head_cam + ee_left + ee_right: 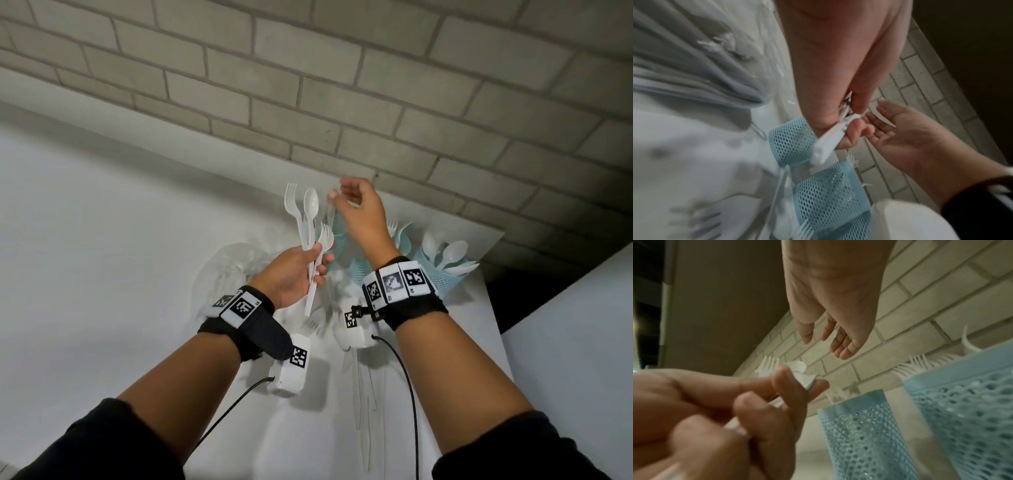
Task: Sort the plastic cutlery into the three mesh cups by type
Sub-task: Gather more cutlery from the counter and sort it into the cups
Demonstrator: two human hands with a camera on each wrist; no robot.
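My left hand (322, 267) grips a bundle of white plastic cutlery (310, 219), two forks and a spoon, heads up; its handle ends (828, 142) stick out below the fingers. My right hand (346, 195) hovers over the leftmost blue mesh cup (337, 226) with relaxed, spread fingers (846, 352) and nothing pinched. A blurred pale sliver (884, 116) shows at its fingertips; I cannot tell what it is. The middle cup (359, 270) holds forks (392, 224). The right cup (435, 274) holds spoons (452, 255).
Loose white cutlery (363, 377) lies on the white table (102, 240) under my wrists. A crumpled clear plastic bag (233, 263) sits left of the cups. A brick wall (342, 102) rises just behind them. The table's right edge (493, 308) runs beside the spoon cup.
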